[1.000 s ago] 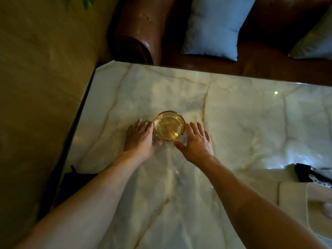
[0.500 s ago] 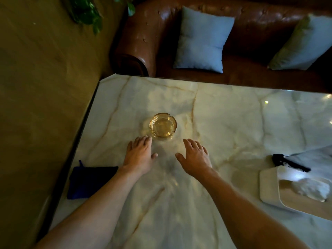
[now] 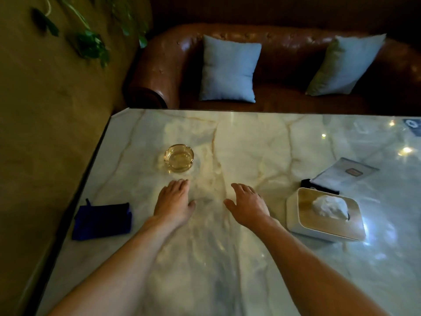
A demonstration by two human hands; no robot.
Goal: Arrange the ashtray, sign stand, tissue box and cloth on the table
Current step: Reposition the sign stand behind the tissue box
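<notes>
Glass ashtray stands upright on the marble table, just beyond the left hand, not touched. Left hand and right hand both lie flat over the tabletop, fingers straight, holding nothing. Folded blue cloth lies left of the left hand, near the table edge. Tissue box sits just right of the right hand; sign stand lies behind it
</notes>
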